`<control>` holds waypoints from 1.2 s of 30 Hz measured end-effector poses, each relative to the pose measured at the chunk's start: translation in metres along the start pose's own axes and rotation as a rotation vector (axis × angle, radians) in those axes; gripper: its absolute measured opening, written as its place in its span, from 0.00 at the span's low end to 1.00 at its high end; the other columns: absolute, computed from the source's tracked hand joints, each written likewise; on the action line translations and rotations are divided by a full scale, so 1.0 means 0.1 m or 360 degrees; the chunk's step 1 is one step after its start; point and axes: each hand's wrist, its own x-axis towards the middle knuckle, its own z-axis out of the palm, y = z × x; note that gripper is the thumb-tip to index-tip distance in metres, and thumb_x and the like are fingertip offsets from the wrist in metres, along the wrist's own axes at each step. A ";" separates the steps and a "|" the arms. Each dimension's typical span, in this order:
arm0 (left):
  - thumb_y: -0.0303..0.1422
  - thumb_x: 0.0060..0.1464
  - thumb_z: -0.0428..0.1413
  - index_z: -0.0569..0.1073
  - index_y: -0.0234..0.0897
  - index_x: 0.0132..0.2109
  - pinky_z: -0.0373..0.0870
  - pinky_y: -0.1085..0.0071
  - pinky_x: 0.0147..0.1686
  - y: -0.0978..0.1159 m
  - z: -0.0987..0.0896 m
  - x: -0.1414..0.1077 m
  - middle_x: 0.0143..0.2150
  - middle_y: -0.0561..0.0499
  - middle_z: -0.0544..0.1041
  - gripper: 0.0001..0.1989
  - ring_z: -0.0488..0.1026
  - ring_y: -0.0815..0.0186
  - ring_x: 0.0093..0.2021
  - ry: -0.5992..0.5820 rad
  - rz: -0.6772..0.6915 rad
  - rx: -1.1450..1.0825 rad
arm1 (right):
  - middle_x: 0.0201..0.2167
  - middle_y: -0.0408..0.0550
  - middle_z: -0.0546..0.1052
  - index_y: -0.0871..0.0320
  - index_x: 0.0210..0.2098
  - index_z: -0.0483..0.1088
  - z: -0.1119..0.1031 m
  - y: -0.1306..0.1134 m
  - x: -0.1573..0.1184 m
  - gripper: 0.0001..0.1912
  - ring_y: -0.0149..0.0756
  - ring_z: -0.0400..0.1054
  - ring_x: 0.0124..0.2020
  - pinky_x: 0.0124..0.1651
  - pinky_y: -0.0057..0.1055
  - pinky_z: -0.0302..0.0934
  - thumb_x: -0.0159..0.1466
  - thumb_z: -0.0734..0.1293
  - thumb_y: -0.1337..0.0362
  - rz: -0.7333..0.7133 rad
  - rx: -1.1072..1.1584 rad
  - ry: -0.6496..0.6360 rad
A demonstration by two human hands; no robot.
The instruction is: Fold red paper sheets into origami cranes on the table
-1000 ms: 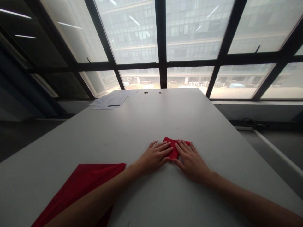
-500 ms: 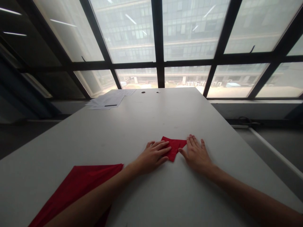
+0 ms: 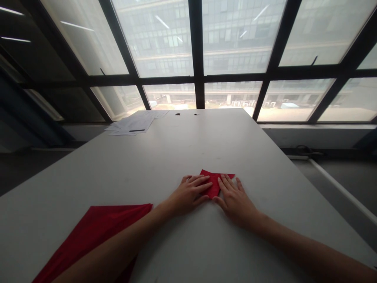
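A small folded red cloth [image 3: 212, 188] lies on the white table, with a pointed corner sticking out at its right. My left hand [image 3: 191, 193] rests flat over its left side, fingers stretched across it. From the right, my right hand [image 3: 235, 200] lies with outstretched fingertips on the cloth's right part, thumb at its lower edge. Neither hand grips anything. Under my left forearm spreads a larger folded red cloth [image 3: 97, 232], partly hidden by the arm.
The white table [image 3: 182, 157] reaches toward a wall of dark-framed windows. Papers [image 3: 132, 122] with a dark strip on top lie at its far left corner. A round dark hole [image 3: 178, 114] sits near the far edge. A blue curtain [image 3: 32, 114] hangs at the left.
My right hand has slid left and slightly toward me, from the cloth's right tip onto its middle. My left hand has stayed nearly in place.
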 end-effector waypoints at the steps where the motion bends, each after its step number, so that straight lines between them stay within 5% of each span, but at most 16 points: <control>1: 0.43 0.64 0.53 0.66 0.48 0.64 0.59 0.56 0.61 -0.01 0.00 0.00 0.64 0.47 0.69 0.23 0.65 0.55 0.63 0.0023 -0.0013 -0.0030 | 0.70 0.62 0.51 0.68 0.69 0.51 -0.01 0.01 0.00 0.39 0.50 0.41 0.72 0.70 0.58 0.33 0.71 0.50 0.44 0.0003 0.0008 0.0001; 9: 0.43 0.57 0.61 0.77 0.42 0.51 0.66 0.62 0.57 -0.18 -0.08 0.00 0.54 0.45 0.77 0.17 0.74 0.58 0.55 0.0086 0.0005 -0.0468 | 0.66 0.51 0.63 0.56 0.63 0.65 -0.11 0.21 0.10 0.25 0.44 0.51 0.70 0.70 0.58 0.31 0.74 0.49 0.56 -0.0030 0.0123 0.0111; 16: 0.41 0.58 0.61 0.80 0.38 0.46 0.70 0.64 0.57 -0.21 -0.05 0.02 0.50 0.43 0.80 0.13 0.76 0.59 0.53 0.0166 -0.0001 -0.0820 | 0.66 0.54 0.64 0.55 0.63 0.64 -0.02 0.29 0.12 0.24 0.47 0.52 0.69 0.69 0.60 0.34 0.69 0.59 0.60 -0.0073 0.0135 0.0186; 28: 0.24 0.60 0.53 0.78 0.40 0.48 0.69 0.64 0.57 -0.18 -0.15 -0.04 0.55 0.45 0.76 0.14 0.73 0.62 0.55 0.0127 0.0192 -0.0463 | 0.65 0.56 0.65 0.55 0.62 0.66 0.01 0.29 0.12 0.23 0.49 0.54 0.68 0.68 0.61 0.39 0.68 0.59 0.61 -0.0076 0.0138 0.0238; 36: 0.26 0.57 0.57 0.70 0.43 0.60 0.72 0.65 0.46 -0.15 -0.08 -0.03 0.43 0.48 0.75 0.24 0.73 0.63 0.43 0.0430 -0.0257 -0.0272 | 0.61 0.54 0.70 0.53 0.59 0.67 0.01 0.27 0.12 0.20 0.48 0.58 0.65 0.68 0.62 0.36 0.68 0.61 0.60 -0.0086 0.0195 0.0348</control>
